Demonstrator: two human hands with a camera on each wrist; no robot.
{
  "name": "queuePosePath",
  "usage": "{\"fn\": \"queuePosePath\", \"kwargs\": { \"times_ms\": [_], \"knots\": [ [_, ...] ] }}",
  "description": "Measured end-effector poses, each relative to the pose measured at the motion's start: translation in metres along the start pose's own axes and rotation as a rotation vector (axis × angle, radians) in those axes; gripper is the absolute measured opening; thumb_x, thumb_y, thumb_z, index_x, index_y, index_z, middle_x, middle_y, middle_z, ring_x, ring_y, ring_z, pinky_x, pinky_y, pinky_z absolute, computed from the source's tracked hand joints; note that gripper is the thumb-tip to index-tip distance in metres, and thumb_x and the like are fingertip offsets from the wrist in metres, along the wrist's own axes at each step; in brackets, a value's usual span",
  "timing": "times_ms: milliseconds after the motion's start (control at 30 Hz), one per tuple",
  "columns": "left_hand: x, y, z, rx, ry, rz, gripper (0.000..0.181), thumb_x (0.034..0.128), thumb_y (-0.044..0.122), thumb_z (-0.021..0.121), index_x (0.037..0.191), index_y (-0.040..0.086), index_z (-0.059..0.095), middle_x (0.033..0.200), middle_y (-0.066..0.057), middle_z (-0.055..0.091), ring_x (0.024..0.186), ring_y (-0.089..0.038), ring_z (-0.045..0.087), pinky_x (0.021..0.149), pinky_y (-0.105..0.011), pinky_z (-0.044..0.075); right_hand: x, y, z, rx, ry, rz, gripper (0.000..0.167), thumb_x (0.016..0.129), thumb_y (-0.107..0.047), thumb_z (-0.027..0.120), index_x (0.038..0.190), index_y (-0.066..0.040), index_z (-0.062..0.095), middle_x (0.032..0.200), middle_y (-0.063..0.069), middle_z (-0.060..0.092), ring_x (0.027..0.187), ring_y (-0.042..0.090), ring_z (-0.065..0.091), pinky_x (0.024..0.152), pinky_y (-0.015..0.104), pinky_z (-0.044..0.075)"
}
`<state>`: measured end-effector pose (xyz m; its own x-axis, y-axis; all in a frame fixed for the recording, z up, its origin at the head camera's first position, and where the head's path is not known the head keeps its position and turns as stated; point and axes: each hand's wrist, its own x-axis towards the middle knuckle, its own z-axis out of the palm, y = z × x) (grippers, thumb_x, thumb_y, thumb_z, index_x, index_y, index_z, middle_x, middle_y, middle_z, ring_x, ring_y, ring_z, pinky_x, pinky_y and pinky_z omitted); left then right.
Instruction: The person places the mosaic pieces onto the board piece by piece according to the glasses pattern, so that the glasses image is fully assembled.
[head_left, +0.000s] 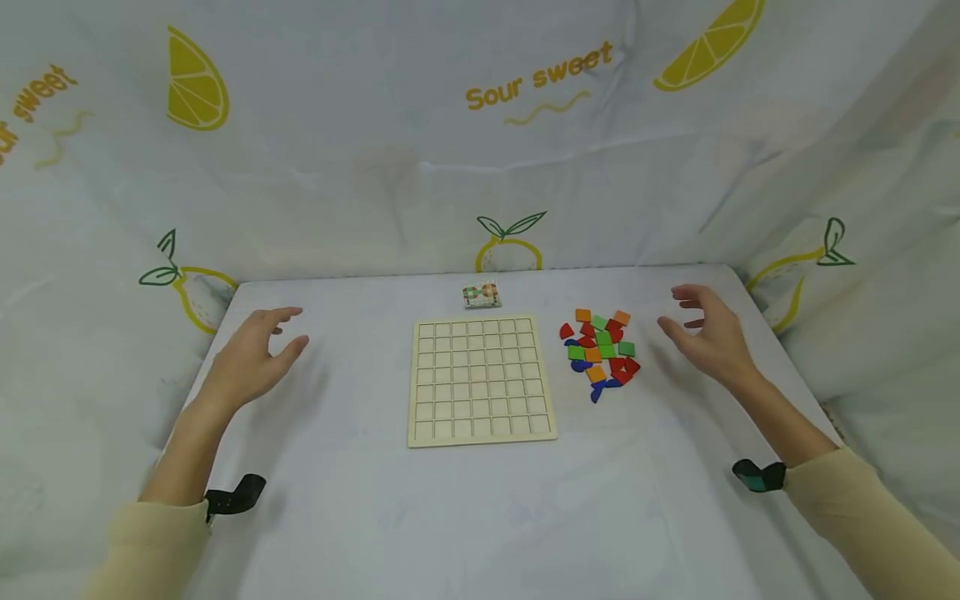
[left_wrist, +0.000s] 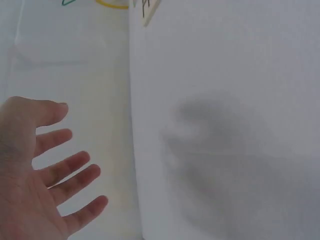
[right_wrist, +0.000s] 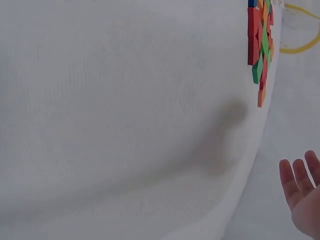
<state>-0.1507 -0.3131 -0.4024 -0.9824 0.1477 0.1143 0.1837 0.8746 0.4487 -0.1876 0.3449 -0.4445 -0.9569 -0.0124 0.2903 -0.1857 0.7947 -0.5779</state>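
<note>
Tile cluster (head_left: 605, 351), long axis fore-and-aft

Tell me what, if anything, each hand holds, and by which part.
Nothing is held: the left hand and the right hand are both empty.

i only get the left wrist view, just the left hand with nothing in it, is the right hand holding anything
Observer: No, the head view shows the right hand raised, thumb and fingers apart, gripping nothing.
Operator: ok what's nearest to it
Observer: A loose cluster of red, green, orange and blue pieces, just left of it in the head view.
Operator: and further left past those
Observer: A pale gridded board, lying flat with its cells facing up.
</note>
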Motion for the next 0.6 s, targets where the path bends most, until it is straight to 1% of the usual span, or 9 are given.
{"fn": "queuePosePath", "kwargs": {
  "times_ms": [100,200,267,367,467,533,600],
  "knots": [
    [-0.005,0.005,0.005,-0.138,-0.123,-0.030,0.052,0.1115,0.034,0.059,0.154,0.005,0.054,0.155,-0.025,0.056,0.133,-0.045,0.061,0.101,-0.065,0.052,-0.001,0.000,0.006,0.075,-0.039,0.026,0.048,0.102,-0.017,0.074,0.142,0.003,0.056,0.139,0.028,0.063,0.126,0.049,0.061,0.085,0.002,0.040],
    [-0.006,0.014,0.013,-0.230,-0.219,-0.042,0.051,0.1129,0.038,0.056,0.153,0.006,0.056,0.156,-0.021,0.058,0.136,-0.043,0.060,0.105,-0.061,0.052,-0.001,0.000,0.012,0.131,-0.070,0.051,0.042,0.105,-0.018,0.072,0.138,0.004,0.059,0.135,0.030,0.065,0.124,0.049,0.062,0.083,-0.004,0.037],
    [-0.006,0.023,0.019,-0.267,-0.272,-0.045,0.051,0.1130,0.040,0.056,0.151,0.007,0.058,0.155,-0.018,0.061,0.135,-0.041,0.062,0.103,-0.056,0.055,-0.001,-0.001,0.015,0.152,-0.096,0.083,0.040,0.106,-0.019,0.070,0.137,0.004,0.060,0.135,0.030,0.066,0.125,0.049,0.062,0.082,-0.004,0.037],
    [-0.006,0.035,0.030,-0.343,-0.337,-0.038,0.050,0.1131,0.040,0.057,0.149,0.005,0.060,0.153,-0.018,0.062,0.131,-0.038,0.065,0.101,-0.048,0.059,0.000,-0.004,0.023,0.172,-0.143,0.154,0.040,0.106,-0.022,0.070,0.137,0.002,0.062,0.137,0.029,0.067,0.127,0.047,0.061,0.081,0.000,0.042],
    [-0.006,0.043,0.043,-0.454,-0.399,-0.045,0.050,0.1133,0.038,0.057,0.150,0.003,0.059,0.155,-0.019,0.061,0.128,-0.036,0.069,0.101,-0.043,0.062,0.002,-0.006,0.030,0.174,-0.212,0.214,0.042,0.107,-0.025,0.070,0.139,0.000,0.062,0.140,0.026,0.066,0.129,0.044,0.061,0.081,0.005,0.044],
    [-0.008,0.047,0.054,-0.521,-0.434,-0.063,0.051,0.1132,0.038,0.057,0.150,0.003,0.058,0.155,-0.020,0.060,0.130,-0.036,0.068,0.102,-0.042,0.062,0.004,-0.007,0.034,0.174,-0.247,0.226,0.043,0.107,-0.026,0.070,0.140,0.000,0.062,0.140,0.026,0.066,0.129,0.044,0.062,0.082,0.005,0.044],
    [-0.010,0.051,0.065,-0.571,-0.457,-0.096,0.050,0.1130,0.037,0.057,0.151,0.004,0.058,0.156,-0.020,0.060,0.131,-0.036,0.069,0.102,-0.042,0.062,0.005,-0.007,0.038,0.178,-0.284,0.214,0.043,0.108,-0.024,0.069,0.141,0.002,0.061,0.141,0.028,0.065,0.129,0.045,0.062,0.082,0.003,0.044]
  ]
}}
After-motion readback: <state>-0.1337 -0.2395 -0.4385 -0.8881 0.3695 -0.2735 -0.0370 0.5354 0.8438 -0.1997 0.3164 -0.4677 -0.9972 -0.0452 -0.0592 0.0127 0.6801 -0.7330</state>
